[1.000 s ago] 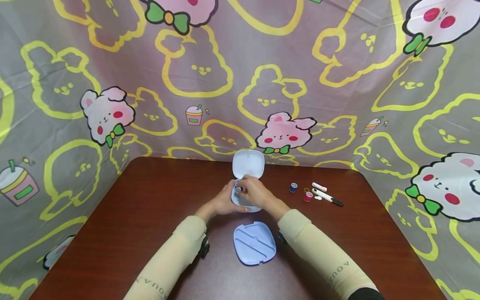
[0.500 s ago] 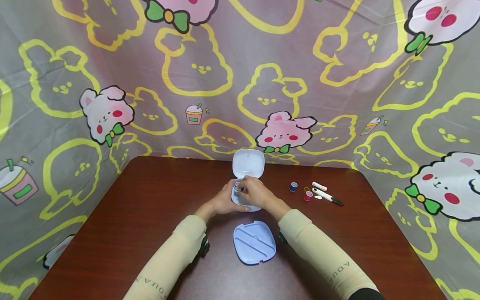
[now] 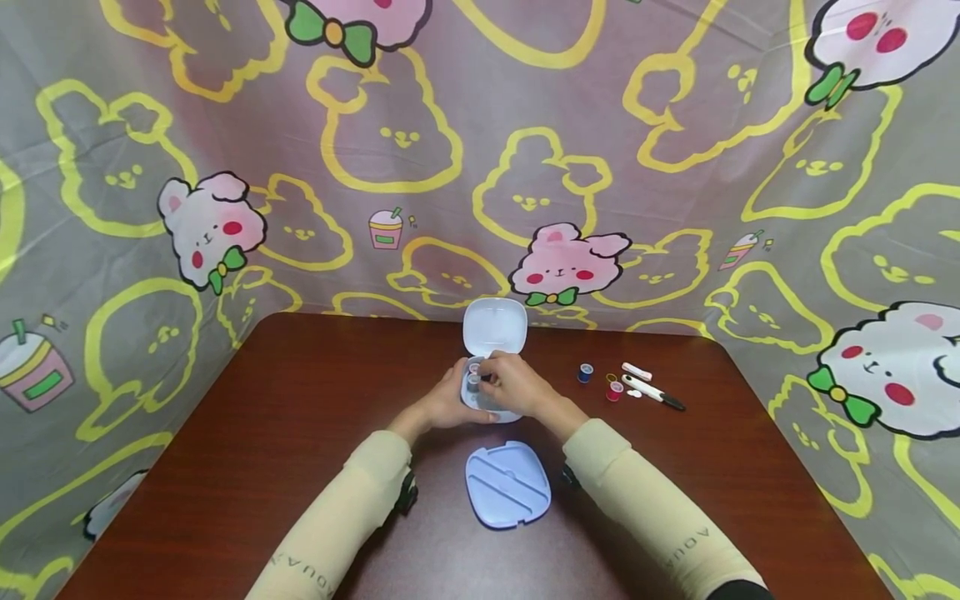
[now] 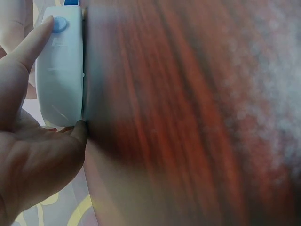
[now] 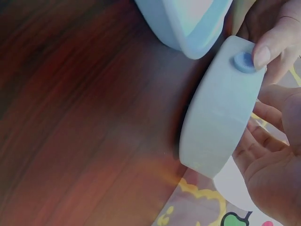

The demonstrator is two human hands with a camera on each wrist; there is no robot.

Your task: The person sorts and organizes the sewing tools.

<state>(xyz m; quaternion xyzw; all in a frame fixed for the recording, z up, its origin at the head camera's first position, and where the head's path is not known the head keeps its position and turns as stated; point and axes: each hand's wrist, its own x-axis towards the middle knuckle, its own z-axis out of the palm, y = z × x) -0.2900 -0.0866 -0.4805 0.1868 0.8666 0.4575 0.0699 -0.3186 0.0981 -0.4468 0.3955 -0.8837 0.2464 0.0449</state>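
Note:
My left hand (image 3: 444,402) grips a pale plastic box (image 4: 61,80) from its left side, thumb on the round blue button (image 5: 244,62) of its front wall. The white lid (image 3: 495,327) stands raised at the back. Over the box's interior, my right hand (image 3: 517,385) reaches in with bent fingers. A small grey, spool-like piece (image 3: 474,382) shows inside, just left of these fingertips. Something dark shows at the fingertips; whether they pinch it I cannot tell. The box wall hides the fingertips in the right wrist view.
A blue tray (image 3: 508,486) with diagonal ridges lies in front of the box. To the right are a blue thread spool (image 3: 585,374), a red thread spool (image 3: 614,392), a pinkish stick (image 3: 637,372), a white tool with a black end (image 3: 655,393) and small white bits (image 3: 633,393).
My right fingertips have shifted slightly to the right inside the box, and more of the grey spool-like piece shows. The left hand keeps its grip; the box stays in place.

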